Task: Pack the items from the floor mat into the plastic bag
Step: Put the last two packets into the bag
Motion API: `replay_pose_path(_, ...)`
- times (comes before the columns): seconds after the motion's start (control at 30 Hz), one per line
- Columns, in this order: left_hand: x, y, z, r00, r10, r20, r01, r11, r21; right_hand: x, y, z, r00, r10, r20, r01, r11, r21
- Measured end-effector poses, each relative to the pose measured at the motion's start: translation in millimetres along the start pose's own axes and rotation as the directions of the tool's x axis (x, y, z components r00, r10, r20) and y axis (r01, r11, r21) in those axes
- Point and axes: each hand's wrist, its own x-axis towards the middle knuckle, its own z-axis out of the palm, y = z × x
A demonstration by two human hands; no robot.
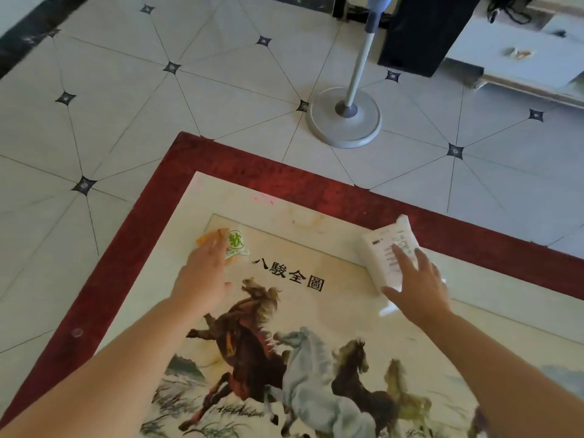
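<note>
A floor mat (pixel 316 191) with a dark red border and a picture of running horses fills the lower part of the view. A small orange snack packet (pixel 235 243) with a green and white round label lies near the mat's far left. My left hand (pixel 202 276) reaches over it, fingers apart, touching its near edge. A white packet (pixel 384 248) with printed black text lies at the mat's far right. My right hand (pixel 417 282) rests flat on its near end with fingers spread. No plastic bag is in view.
Pale tiled floor with dark diamond insets surrounds the mat. A standing fan's round grey base (pixel 344 120) and pole sit just beyond the mat's far edge. A black speaker (pixel 420 33) and a white cabinet (pixel 518 55) stand at the back right.
</note>
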Motion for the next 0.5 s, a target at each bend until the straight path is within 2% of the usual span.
replay_pose_path(0.2, 71, -27, 27, 0.997, 0.003, 0.078, -0.017, 0.984, 0.178, 59, 11, 36, 0.997, 0.054, 0.047, -0.053, 0.999, -0.013)
replay_pose_path(0.27, 85, -34, 38, 0.994, 0.027, 0.105, -0.049, 0.975, 0.215, 64, 14, 47, 0.998, 0.059, 0.024, -0.059, 0.998, -0.002)
replay_pose_path(0.4, 88, -36, 51, 0.999, 0.039, -0.014, -0.036, 0.985, 0.169, 68, 15, 46, 0.997, 0.075, 0.013, -0.074, 0.997, -0.019)
replay_pose_path(0.5, 66, -24, 58, 1.000, -0.027, -0.013, 0.028, 0.997, 0.069, 61, 6, 42, 0.994, 0.108, 0.033, -0.107, 0.994, -0.009)
